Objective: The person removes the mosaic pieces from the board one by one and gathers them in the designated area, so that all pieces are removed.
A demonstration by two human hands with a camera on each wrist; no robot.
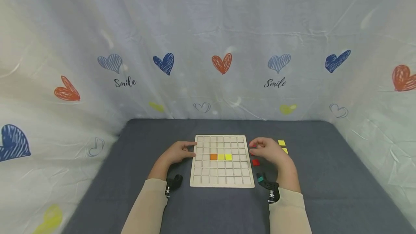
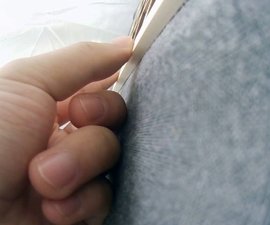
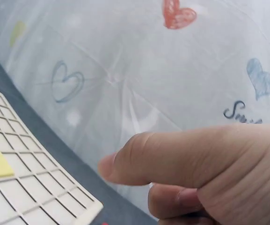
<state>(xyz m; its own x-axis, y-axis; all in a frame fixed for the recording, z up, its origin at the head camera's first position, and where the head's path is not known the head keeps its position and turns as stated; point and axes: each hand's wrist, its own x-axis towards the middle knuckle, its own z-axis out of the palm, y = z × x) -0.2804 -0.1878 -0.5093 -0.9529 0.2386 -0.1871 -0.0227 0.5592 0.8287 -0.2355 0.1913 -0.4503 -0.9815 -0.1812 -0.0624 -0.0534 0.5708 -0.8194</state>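
Observation:
A pale wooden grid board (image 1: 221, 180) lies flat on the table. In its middle row sit an orange tile (image 1: 213, 156) and two yellow tiles (image 1: 228, 157), side by side. My left hand (image 1: 175, 152) touches the board's left edge with thumb and index finger spread apart; its other fingers are curled in the left wrist view. Off the board's right edge, my right hand (image 1: 269, 150) hovers over red tiles, thumb and index finger parted. No tile shows between those fingers in the right wrist view. One red tile (image 1: 255, 162) lies in plain sight; others are partly hidden by the fingers.
Right of my right hand lie two loose yellow tiles (image 1: 281, 142), the nearer one partly covered by the hand. A dark grey cloth (image 1: 221, 208) covers the table. A white curtain (image 1: 195, 28) printed with hearts hangs behind and at both sides.

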